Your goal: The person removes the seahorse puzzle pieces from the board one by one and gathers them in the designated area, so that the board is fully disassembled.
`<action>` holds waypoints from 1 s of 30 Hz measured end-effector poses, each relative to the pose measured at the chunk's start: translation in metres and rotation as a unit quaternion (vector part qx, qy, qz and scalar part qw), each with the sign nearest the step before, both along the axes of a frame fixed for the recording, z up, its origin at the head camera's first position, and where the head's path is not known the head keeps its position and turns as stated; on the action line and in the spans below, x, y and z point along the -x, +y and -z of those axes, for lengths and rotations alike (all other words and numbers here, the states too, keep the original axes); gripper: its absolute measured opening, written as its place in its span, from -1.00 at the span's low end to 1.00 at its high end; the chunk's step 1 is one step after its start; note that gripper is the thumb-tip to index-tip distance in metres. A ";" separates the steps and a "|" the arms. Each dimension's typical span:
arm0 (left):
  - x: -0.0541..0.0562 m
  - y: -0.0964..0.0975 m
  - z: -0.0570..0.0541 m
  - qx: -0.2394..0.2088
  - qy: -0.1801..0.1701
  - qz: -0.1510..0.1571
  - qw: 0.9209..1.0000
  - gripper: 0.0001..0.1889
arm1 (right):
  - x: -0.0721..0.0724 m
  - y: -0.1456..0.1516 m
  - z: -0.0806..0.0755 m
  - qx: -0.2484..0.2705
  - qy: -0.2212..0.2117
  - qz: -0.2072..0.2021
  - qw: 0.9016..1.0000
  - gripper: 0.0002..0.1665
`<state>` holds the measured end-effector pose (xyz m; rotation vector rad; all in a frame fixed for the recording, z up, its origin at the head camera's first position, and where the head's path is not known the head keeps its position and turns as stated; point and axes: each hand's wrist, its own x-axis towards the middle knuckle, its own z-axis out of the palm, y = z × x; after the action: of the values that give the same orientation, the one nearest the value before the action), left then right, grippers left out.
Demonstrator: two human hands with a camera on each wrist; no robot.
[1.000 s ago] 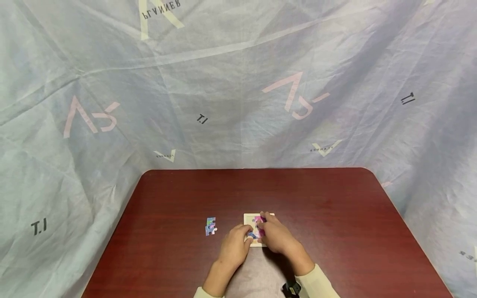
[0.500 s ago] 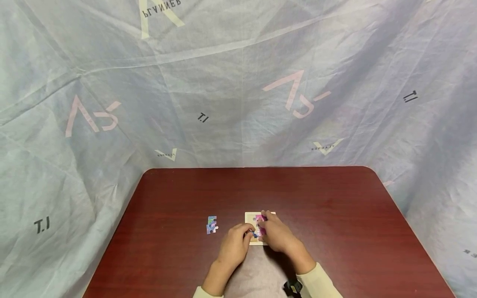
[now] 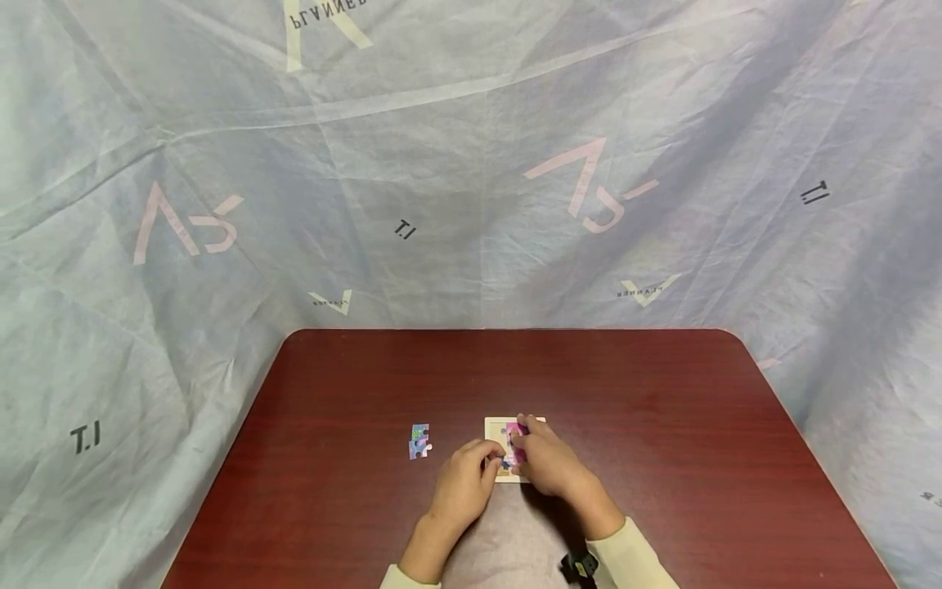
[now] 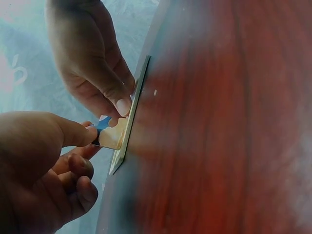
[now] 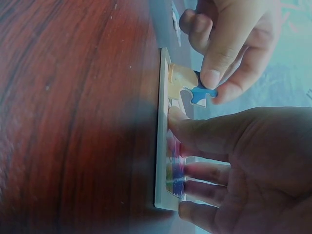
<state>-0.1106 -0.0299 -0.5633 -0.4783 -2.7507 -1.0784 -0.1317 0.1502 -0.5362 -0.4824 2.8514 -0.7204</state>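
My left hand [image 3: 464, 483] pinches a jigsaw piece [image 4: 114, 135] between thumb and index finger. The piece is tan with a blue part. In the right wrist view this jigsaw piece [image 5: 183, 79] stands tilted, its tan edge at the near left corner of a pale puzzle tray [image 5: 161, 136]. My right hand [image 3: 552, 465] rests on the tray's right side, fingers fairly straight, thumb near the front rim. Beneath it lie fitted pink and purple pieces [image 5: 175, 185], partly covered by the fingers. Bare tray floor shows at the left of the puzzle tray [image 3: 495, 420].
Left of the tray, two blue-purple jigsaw pieces [image 3: 419, 442] lie close together on the red-brown table [image 3: 353, 384]. A grey printed cloth [image 3: 471, 164] hangs behind the table and along its sides. A dark device [image 3: 579, 566] sits at the right wrist.
My left hand has tilted its jigsaw piece up from a flatter position and shifted it slightly right. My right hand stays on the tray. The head view has drifted a little.
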 end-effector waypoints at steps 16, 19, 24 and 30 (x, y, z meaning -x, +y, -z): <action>-0.002 -0.015 -0.004 -0.042 -0.011 -0.015 0.999 -0.92 | 0.001 0.000 0.003 -0.012 0.006 -0.001 1.000 -0.38; -0.002 -0.019 -0.005 -0.043 -0.011 -0.023 0.999 -0.92 | 0.001 0.000 0.004 -0.010 0.004 0.001 1.000 -0.37; -0.001 -0.025 -0.005 -0.044 -0.012 -0.035 0.998 -0.95 | 0.000 0.000 0.003 -0.011 -0.002 0.003 1.000 -0.37; 0.000 -0.029 -0.004 -0.043 -0.014 -0.039 0.998 -0.96 | 0.000 0.000 0.003 -0.014 0.001 0.000 1.000 -0.38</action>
<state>-0.1104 -0.0585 -0.5594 -0.3442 -2.7090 -1.1881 -0.1317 0.1504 -0.5396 -0.4798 2.8596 -0.6795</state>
